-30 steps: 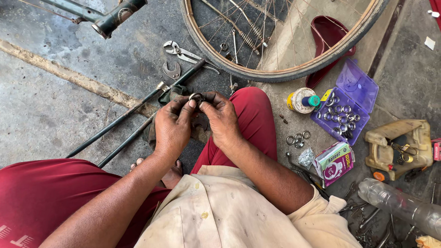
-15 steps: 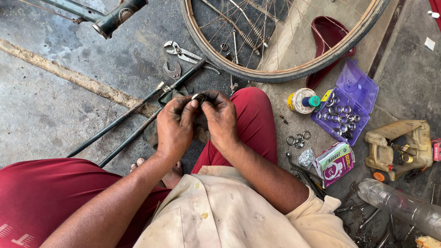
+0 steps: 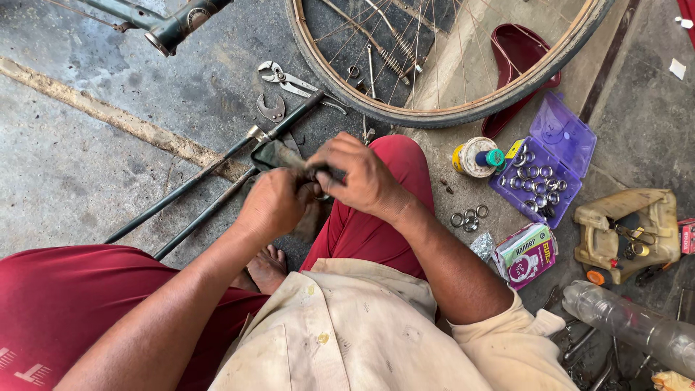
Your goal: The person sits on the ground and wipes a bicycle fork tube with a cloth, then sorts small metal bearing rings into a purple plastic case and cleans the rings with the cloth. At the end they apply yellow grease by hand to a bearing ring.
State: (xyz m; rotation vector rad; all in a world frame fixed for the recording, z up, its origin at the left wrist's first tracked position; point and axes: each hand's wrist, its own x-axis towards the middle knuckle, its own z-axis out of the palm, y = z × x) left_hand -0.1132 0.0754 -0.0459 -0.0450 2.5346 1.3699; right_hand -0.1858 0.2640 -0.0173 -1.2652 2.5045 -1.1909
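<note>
Left hand (image 3: 271, 206) and right hand (image 3: 358, 174) pressed together above a red-trousered knee (image 3: 376, 217), both clamped on a small dark part (image 3: 318, 174) and a grimy rag (image 3: 279, 156). Just beyond the knee, a bicycle wheel (image 3: 449, 116); pliers (image 3: 289, 80) and a spanner (image 3: 271, 110) beside its rim. Right of the knee, loose metal rings (image 3: 469, 217), then a purple box (image 3: 546, 163) of rings.

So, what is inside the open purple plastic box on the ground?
The purple plastic box holds many small silvery metal rings, loose in its lower half. The raised lid half looks bare. Whatever lies under the rings cannot be seen.
</note>
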